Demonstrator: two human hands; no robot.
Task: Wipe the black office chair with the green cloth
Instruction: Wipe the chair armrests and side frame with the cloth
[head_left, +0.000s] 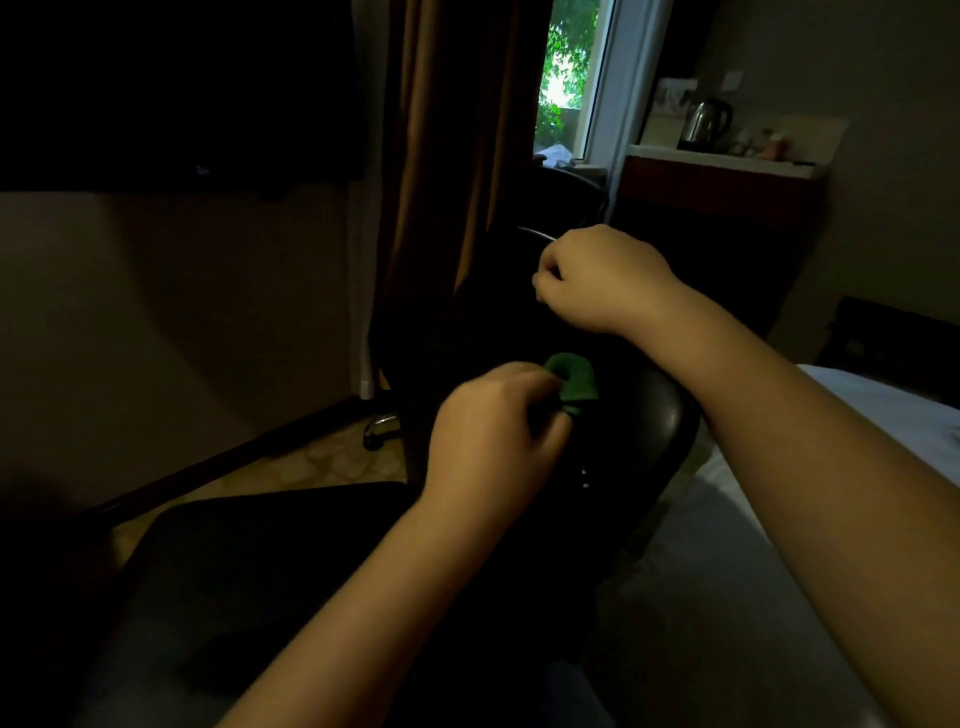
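Green cloth (574, 382) in left hand (493, 431) at black chair (662, 415) edge

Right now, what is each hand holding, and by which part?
The left hand grips the green cloth by its near end. The right hand curls above the black office chair; whether it grips anything is too dark to tell.

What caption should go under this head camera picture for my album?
In dim light, the left hand holds a green cloth at the black office chair.
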